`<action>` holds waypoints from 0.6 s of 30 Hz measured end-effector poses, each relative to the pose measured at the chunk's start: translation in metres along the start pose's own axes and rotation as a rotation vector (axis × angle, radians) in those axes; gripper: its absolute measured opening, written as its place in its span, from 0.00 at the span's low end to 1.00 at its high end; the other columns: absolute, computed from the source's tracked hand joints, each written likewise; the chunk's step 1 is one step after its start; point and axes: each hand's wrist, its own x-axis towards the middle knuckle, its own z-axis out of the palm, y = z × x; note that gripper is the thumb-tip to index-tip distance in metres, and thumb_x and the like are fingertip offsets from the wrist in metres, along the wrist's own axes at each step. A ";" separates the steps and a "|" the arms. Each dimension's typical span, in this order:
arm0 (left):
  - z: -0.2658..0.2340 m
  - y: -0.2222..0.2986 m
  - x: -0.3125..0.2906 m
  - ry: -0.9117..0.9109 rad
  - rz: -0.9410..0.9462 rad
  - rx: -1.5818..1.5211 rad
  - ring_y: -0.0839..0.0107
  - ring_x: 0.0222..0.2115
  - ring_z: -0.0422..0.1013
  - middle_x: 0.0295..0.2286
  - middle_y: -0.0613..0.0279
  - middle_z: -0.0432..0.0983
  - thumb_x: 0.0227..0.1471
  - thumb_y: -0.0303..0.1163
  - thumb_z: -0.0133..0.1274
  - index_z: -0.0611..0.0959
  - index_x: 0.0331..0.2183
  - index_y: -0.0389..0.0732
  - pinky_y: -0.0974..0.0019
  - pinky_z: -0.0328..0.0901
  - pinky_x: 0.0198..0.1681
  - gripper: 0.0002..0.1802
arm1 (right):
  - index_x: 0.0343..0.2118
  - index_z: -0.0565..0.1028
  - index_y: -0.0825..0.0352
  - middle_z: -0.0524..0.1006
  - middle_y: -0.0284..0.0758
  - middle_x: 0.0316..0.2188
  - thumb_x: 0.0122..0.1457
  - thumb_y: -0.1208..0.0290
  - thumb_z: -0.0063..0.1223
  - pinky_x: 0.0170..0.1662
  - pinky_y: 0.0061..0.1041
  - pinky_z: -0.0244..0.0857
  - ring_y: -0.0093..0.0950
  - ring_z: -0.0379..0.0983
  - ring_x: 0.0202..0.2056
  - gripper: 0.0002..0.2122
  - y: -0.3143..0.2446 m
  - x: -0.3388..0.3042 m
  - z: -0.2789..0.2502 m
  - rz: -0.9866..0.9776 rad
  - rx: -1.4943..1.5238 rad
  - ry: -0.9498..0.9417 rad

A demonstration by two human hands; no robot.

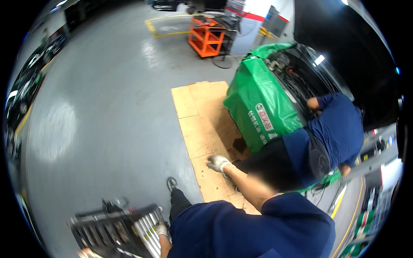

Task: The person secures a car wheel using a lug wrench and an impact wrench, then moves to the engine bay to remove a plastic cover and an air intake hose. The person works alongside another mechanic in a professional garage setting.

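Note:
My left hand (pixel 162 228), in a pale work glove, is at the right rim of a black tool tray (pixel 112 231), its fingers bent over the edge beside a row of light metal tools (pixel 147 231). My right hand (pixel 218 163), gloved too, reaches out over a brown cardboard sheet (pixel 188 129). Its fingers are loosely apart and nothing shows in them. Another pale gloved hand (pixel 88 253) is cut off at the lower edge by the tray's left end; whose it is does not show.
A co-worker (pixel 337 129) in navy bends over a car's engine bay (pixel 292 75), close on my right. A green cover (pixel 258 99) drapes the car's front. An orange cart (pixel 206 38) stands farther off. Parked cars (pixel 28 84) line the left side of the grey floor (pixel 107 107).

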 end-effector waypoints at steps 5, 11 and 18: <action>0.050 0.149 0.081 -0.150 0.022 0.192 0.63 0.24 0.75 0.33 0.50 0.81 0.63 0.40 0.51 0.78 0.48 0.31 0.58 0.70 0.26 0.22 | 0.45 0.81 0.69 0.82 0.46 0.37 0.60 0.56 0.55 0.39 0.39 0.72 0.39 0.79 0.36 0.20 0.089 -0.083 0.014 0.700 0.318 -0.080; 0.122 0.351 0.157 -0.286 0.109 0.184 0.69 0.21 0.72 0.30 0.54 0.79 0.64 0.39 0.51 0.73 0.51 0.34 0.65 0.69 0.23 0.21 | 0.40 0.84 0.60 0.83 0.36 0.39 0.60 0.55 0.55 0.39 0.40 0.73 0.32 0.81 0.37 0.15 0.187 -0.101 0.115 0.922 0.389 -0.027; 0.213 0.522 0.214 -0.200 0.275 0.592 0.66 0.27 0.77 0.33 0.54 0.82 0.62 0.40 0.53 0.77 0.48 0.33 0.61 0.73 0.32 0.21 | 0.46 0.84 0.55 0.83 0.39 0.49 0.62 0.56 0.47 0.58 0.38 0.69 0.37 0.79 0.53 0.17 0.109 -0.040 0.155 0.966 0.542 -0.452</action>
